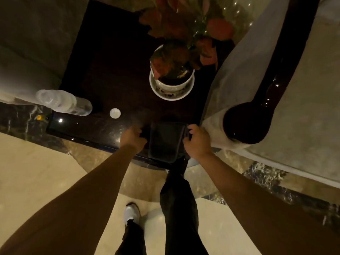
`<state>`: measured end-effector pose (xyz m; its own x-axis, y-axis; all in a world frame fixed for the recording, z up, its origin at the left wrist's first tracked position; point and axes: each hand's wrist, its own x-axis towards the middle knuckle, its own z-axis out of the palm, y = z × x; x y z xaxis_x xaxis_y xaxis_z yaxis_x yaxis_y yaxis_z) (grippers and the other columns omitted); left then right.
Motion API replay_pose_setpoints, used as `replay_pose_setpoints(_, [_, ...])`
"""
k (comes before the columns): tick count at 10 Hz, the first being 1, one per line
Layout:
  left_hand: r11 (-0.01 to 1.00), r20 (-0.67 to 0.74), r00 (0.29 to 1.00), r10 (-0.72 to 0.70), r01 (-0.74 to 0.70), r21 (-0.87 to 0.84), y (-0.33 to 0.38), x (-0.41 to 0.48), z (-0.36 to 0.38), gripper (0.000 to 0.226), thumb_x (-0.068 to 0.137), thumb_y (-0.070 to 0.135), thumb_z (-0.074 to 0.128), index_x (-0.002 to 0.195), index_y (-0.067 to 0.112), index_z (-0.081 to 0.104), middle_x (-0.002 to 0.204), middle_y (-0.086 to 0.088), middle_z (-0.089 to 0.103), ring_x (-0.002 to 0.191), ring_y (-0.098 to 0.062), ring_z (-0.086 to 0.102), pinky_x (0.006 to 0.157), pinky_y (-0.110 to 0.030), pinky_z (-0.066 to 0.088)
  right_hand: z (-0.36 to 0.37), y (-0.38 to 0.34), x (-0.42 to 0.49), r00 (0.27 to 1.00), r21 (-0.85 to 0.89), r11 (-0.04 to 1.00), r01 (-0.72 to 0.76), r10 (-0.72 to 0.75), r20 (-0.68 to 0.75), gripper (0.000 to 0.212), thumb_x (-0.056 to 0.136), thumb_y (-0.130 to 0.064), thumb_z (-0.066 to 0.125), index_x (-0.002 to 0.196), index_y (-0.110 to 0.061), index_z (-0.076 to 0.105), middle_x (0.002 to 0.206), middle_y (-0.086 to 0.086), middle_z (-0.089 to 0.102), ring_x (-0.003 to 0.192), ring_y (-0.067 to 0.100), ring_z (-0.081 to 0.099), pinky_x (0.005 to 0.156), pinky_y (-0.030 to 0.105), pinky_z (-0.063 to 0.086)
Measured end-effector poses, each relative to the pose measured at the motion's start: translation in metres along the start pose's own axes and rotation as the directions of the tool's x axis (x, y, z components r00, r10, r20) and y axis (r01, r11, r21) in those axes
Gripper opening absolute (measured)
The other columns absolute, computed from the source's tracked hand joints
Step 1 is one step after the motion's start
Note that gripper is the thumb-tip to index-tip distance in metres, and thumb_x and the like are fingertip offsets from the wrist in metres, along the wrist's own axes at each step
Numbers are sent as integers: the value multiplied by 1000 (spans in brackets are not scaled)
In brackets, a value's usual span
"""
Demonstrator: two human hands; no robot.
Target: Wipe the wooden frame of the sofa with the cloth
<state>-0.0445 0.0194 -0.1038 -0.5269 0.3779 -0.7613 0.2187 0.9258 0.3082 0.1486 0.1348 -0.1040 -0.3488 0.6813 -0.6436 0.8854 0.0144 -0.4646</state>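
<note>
The dark side table fills the middle of the room from where I stand, and everything sits around it; at its near edge a dark cloth is stretched flat between two bare hands, part of it hanging over the table's front edge; the left hand is closed on the cloth's left edge, fingers curled under so the grip is tight on the fabric; the right hand is clamped on the cloth's right edge in the same way.

Further back on the table stands a white pot on a white saucer, holding a plant with reddish leaves; toward the table's left corner lies a clear plastic bottle on its side, and just beside it, on the table top, a small white cap.

To the right of the table is the sofa, its glossy dark wooden armrest ending in a rounded knob close to the right hand, though not touched by it; a pale lace cover drapes between the armrest and the table.

Below the table's near edge, dark trousers and one white shoe stand on the polished pale floor.
</note>
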Motion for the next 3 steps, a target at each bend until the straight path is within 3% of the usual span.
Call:
replay_pose_setpoints(1, [988,192,980,-43,13,156,-20,-20,2,33,78,10,70,109,12,61,118,-13,59,101,-26,58,88,-35,51,26,1,-25,978,17,999,-41,37,206,49,89,-14,63,136,-12,49,134,15,56,121,34,56,97,37,47])
replay_pose_setpoints(2, [871,310,947,78,-216,441,-30,-54,-9,39,78,18,68,115,13,60,123,-13,58,108,-30,57,93,-41,50,42,-4,-53,969,-38,999,-23,32,245,56,91,-16,60,144,-13,43,140,16,53,128,33,52,101,38,44])
replay_pose_setpoints(3, [831,270,945,183,-295,471,-38,-89,-31,34,77,17,64,111,14,59,119,-13,61,107,-32,58,89,-42,51,39,-27,-87,977,-130,990,44,-15,214,61,93,-18,55,150,-13,34,141,19,49,129,37,49,102,41,43])
